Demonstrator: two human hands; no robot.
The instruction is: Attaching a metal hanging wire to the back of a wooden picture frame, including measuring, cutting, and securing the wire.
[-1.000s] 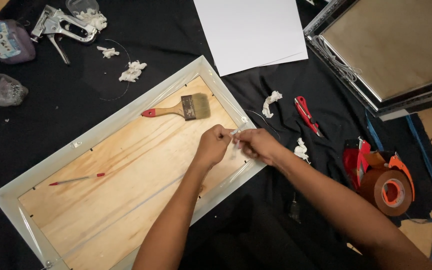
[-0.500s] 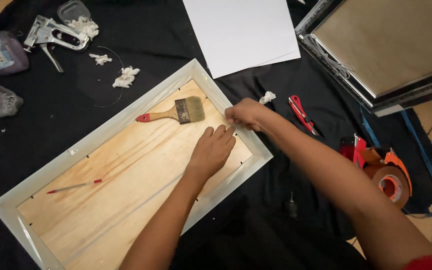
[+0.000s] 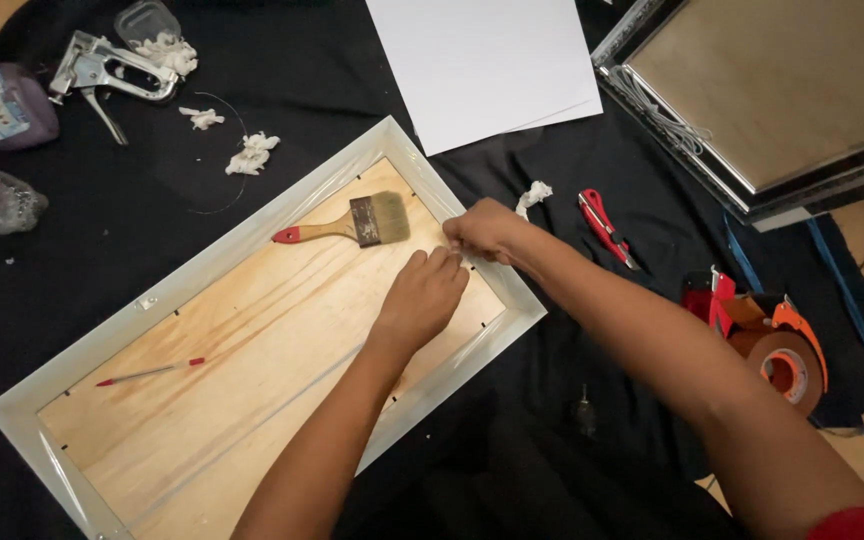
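Left hand flat, fingers spread on the plywood backing, right hand pinching something small at the white frame right rail, paintbrush just left; likely slip if pressure eases.

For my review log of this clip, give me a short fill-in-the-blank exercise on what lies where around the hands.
1. The paintbrush with the red-tipped handle lies on the ____ backing board of the frame.
2. The left hand and right hand meet at the frame's ____ short edge.
3. The red pen lies on the board, ____ of the left hand.
4. The sheets of paper above the frame are ____.

Missing words: wooden; right; left; white
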